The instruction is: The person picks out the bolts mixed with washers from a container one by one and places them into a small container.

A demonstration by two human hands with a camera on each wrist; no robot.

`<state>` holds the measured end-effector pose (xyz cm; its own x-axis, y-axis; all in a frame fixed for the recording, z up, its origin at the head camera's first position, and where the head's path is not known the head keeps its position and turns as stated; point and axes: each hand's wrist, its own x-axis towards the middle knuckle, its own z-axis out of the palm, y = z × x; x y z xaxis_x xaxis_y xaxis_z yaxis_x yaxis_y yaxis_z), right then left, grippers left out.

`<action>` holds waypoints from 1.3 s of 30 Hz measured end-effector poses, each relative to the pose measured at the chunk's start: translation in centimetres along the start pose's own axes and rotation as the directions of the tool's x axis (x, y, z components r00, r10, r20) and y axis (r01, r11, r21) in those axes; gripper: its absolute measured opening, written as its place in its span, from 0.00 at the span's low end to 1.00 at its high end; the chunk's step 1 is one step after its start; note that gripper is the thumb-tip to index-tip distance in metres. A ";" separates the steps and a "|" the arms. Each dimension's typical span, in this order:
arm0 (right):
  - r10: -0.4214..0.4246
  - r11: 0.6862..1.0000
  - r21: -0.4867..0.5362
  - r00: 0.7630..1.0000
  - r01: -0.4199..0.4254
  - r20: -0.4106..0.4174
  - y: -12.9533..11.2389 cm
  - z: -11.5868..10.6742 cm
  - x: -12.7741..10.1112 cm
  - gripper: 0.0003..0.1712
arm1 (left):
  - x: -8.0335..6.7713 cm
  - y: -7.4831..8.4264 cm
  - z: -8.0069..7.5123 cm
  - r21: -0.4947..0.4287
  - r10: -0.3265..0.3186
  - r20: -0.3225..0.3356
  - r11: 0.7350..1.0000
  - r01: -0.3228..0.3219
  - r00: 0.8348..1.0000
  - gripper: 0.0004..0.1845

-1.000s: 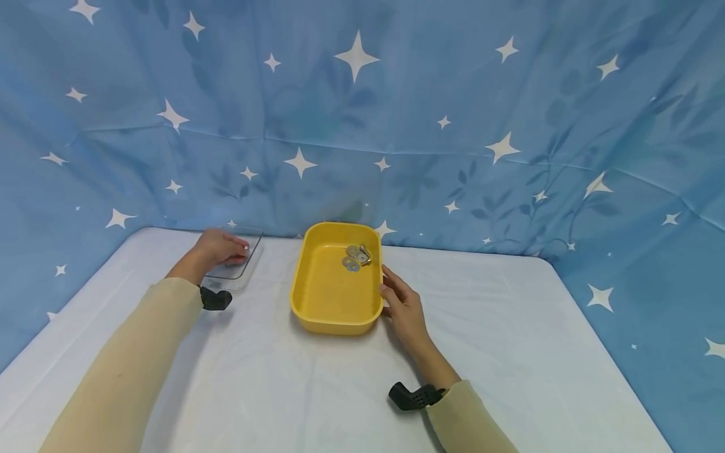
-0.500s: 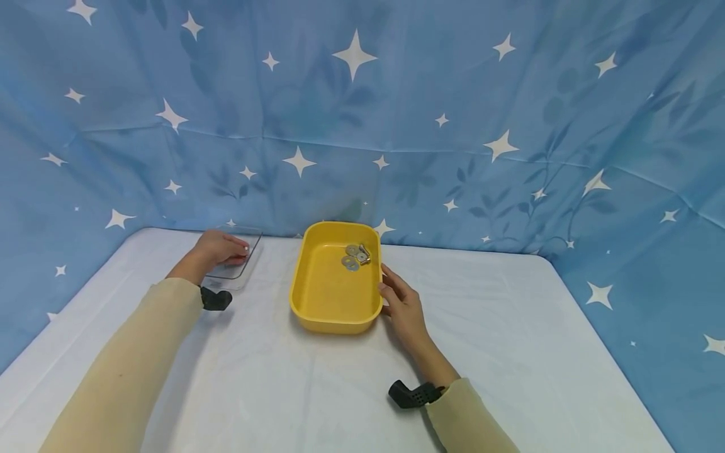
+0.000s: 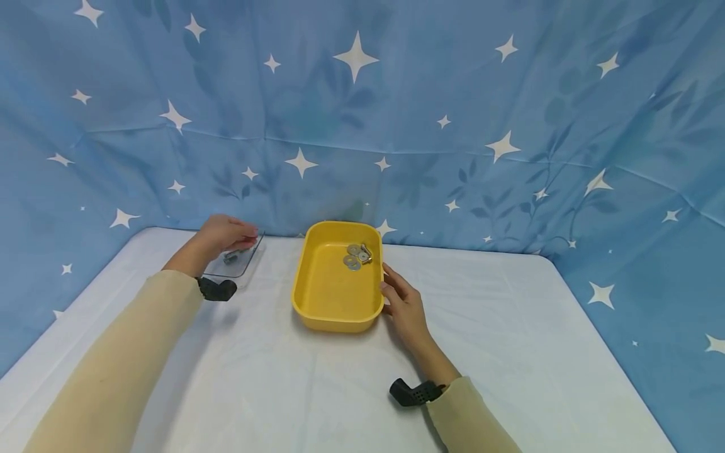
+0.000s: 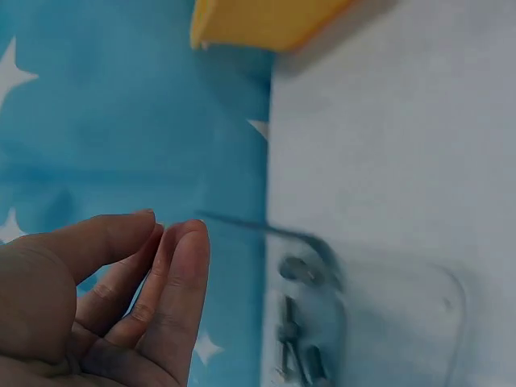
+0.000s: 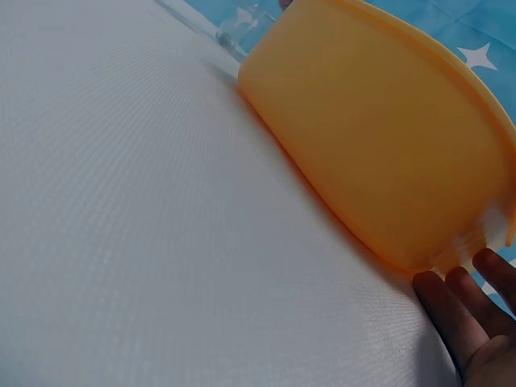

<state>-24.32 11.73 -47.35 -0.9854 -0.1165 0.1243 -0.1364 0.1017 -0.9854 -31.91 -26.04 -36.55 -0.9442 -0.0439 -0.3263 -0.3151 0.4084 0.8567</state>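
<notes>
In the head view my left hand [image 3: 228, 234] is over a clear plastic box [image 3: 240, 277] at the table's back left. The left wrist view shows its thumb tip close to the fingertips, and I cannot tell whether anything small sits between them. Bolts [image 4: 289, 334] and other metal pieces lie in the box. At the centre stands a yellow tray [image 3: 334, 296] with several washers [image 3: 350, 260] and a few bolts [image 3: 367, 255] toward its back right. My right hand [image 3: 403, 305] rests along the tray's right side, its fingers [image 5: 459, 314] extended against the lower wall.
A white cloth covers the table [image 3: 498, 327]. Behind it hangs a blue curtain [image 3: 317, 126] with white stars, close to the back edge. Each wrist carries a black camera mount [image 3: 416, 393].
My left hand has risen slightly and moved back and right over the clear box, uncovering metal pieces inside it. The right hand and the yellow tray stay where they were.
</notes>
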 end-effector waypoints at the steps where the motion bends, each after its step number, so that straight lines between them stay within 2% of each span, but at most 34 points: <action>1: 0.001 1.000 -0.001 1.000 -0.001 -0.001 0.0 0.0 0.0 0.26 | -0.1 0.5 0.3 0.002 0.008 0.005 1.000 -0.008 1.000 0.27; 5: 0.006 1.000 -0.003 1.000 -0.006 -0.007 0.0 -0.2 0.0 0.26 | -0.4 2.3 1.9 0.022 0.038 0.037 0.999 -0.039 0.999 0.26; 12: 0.005 1.000 -0.008 1.000 -0.005 -0.018 0.0 -0.4 0.0 0.26 | -0.8 4.8 5.9 0.002 0.086 0.102 0.996 -0.087 0.991 0.23; 16: 0.008 1.000 -0.010 1.000 -0.009 -0.026 0.1 -0.4 0.1 0.26 | -0.6 5.9 8.2 0.000 0.104 0.134 0.994 -0.105 0.985 0.22; 21: 0.010 1.000 -0.019 0.999 -0.011 -0.033 0.2 -0.5 0.1 0.27 | -0.1 7.0 11.0 -0.010 0.100 0.133 0.995 -0.100 0.986 0.19; 30: 0.013 1.000 -0.023 0.999 -0.013 -0.036 0.2 -0.3 0.1 0.27 | 0.3 8.0 14.6 -0.087 0.140 0.134 0.988 -0.129 0.981 0.18; 39: 0.014 1.000 -0.010 1.000 -0.014 -0.019 -0.1 0.0 0.1 0.27 | 1.6 7.3 16.8 -0.130 0.152 0.154 0.983 -0.133 0.976 0.17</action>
<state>-24.38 11.68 -47.23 -0.9889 -0.0966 0.1129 -0.1236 0.1129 -0.9859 -34.07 -7.85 -37.55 -0.9551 0.1597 -0.2497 -0.1968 0.2886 0.9370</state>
